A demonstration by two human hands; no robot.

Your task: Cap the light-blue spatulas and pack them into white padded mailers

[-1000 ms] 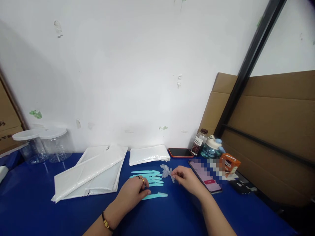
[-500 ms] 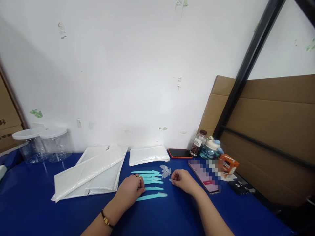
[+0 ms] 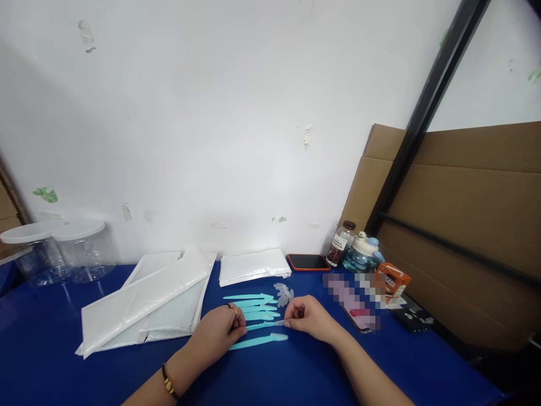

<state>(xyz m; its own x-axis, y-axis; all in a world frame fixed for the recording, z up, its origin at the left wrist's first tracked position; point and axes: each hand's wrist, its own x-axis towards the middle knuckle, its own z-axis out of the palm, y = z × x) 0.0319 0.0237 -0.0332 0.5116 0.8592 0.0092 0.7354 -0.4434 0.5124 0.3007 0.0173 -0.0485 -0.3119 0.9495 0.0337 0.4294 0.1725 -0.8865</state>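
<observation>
**Reader:** What is in front of me?

**Describer:** A blue counter (image 3: pixel 296 378) runs along a white wall. Your left hand (image 3: pixel 217 334) and right hand (image 3: pixel 309 319) meet near its middle, at the two ends of one teal stick (image 3: pixel 261 325).

**Reader:** What has changed in the last second?

**Describer:** A second ago your right hand was by the small heap of clear caps (image 3: pixel 284 293), holding one in its fingertips. Your left hand was resting on the row of teal sticks (image 3: pixel 252 304). Since then the right hand has come down and to your left, and the left hand has drawn one stick out of the row towards it.

**Reader:** How are my fingers now?

**Describer:** Your left fingers (image 3: pixel 239 326) are curled and pressed together, pinching the handle end of the stick. Your right thumb and forefinger pinch a clear cap (image 3: pixel 279 322) at the stick's far tip. It is too small to tell whether the cap is pushed fully on.

**Reader:** What does that amount to?

**Describer:** As I judge it, cap and stick have just been brought together. A lone stick (image 3: pixel 258 340) lies nearer you with a pale tip, apparently already capped. The row lies just behind the held stick.

**Reader:** Anything nearby?

**Describer:** White padded mailers (image 3: pixel 143 304) lie to your left, and a phone in an orange case (image 3: pixel 308 262) sits by the wall.
</observation>
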